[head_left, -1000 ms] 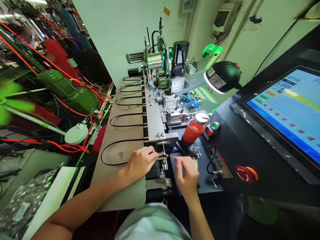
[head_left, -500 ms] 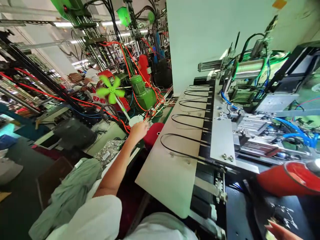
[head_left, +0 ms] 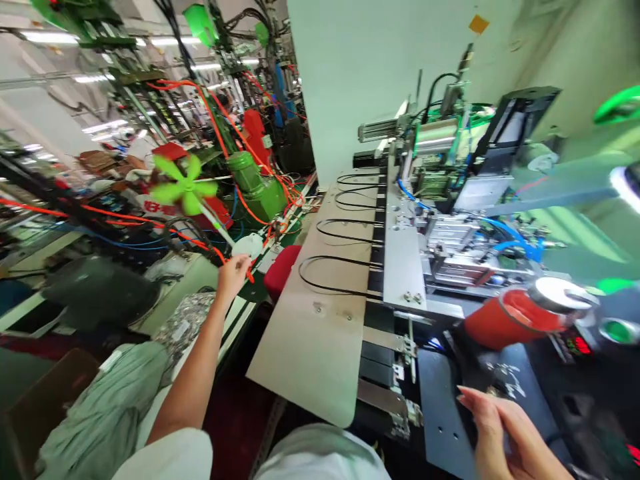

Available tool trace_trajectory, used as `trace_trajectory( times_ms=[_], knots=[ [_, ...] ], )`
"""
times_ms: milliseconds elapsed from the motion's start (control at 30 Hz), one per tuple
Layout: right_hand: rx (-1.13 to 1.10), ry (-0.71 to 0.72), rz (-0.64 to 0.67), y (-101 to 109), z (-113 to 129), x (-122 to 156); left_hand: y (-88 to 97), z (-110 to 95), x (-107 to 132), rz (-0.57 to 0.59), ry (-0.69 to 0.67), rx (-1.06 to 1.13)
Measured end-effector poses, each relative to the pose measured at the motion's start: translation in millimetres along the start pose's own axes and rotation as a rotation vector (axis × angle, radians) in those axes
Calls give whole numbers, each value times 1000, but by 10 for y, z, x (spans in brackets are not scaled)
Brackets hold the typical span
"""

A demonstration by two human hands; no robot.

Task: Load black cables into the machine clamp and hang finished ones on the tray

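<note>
The left hand (head_left: 233, 277), fingers slightly spread, reaches just beside the white round base (head_left: 249, 245) of a green fan (head_left: 183, 185), while the right hand (head_left: 500, 433), fingers loosely together and holding nothing visible, hovers over a dark plate (head_left: 443, 407) beside small metal parts (head_left: 505, 380).
</note>
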State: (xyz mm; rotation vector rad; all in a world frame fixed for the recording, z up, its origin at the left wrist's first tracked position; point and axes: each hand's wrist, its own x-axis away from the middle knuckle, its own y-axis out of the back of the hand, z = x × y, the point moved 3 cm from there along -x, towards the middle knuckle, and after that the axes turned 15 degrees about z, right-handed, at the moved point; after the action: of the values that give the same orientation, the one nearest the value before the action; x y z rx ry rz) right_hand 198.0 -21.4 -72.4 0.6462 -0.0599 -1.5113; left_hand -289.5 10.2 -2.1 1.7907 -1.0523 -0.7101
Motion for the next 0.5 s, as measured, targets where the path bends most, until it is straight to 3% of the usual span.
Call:
trace_trajectory(
  times_ms=[67, 133, 200, 267, 300, 367, 500],
  knots=[
    [-34, 83, 53, -14, 93, -57, -52, -492, 10, -35, -147, 139],
    [-90, 117, 123, -45, 175, -116, -210, -1115, 163, 114, -374, 345],
    [-163, 97, 197, -84, 250, -162, -460, -1750, 476, 546, -614, 490],
    [-233, 46, 220, -113, 313, -183, -676, -2209, 836, 847, -726, 476],
    [-262, 17, 214, -124, 337, -185, -763, -2361, 985, 931, -767, 449],
    [-304, -35, 194, -147, 361, -177, -899, -2529, 1174, 986, -834, 390],
    [-361, -86, 166, -206, 322, -154, -1059, -2559, 1229, 942, -923, 287]
  ],
)
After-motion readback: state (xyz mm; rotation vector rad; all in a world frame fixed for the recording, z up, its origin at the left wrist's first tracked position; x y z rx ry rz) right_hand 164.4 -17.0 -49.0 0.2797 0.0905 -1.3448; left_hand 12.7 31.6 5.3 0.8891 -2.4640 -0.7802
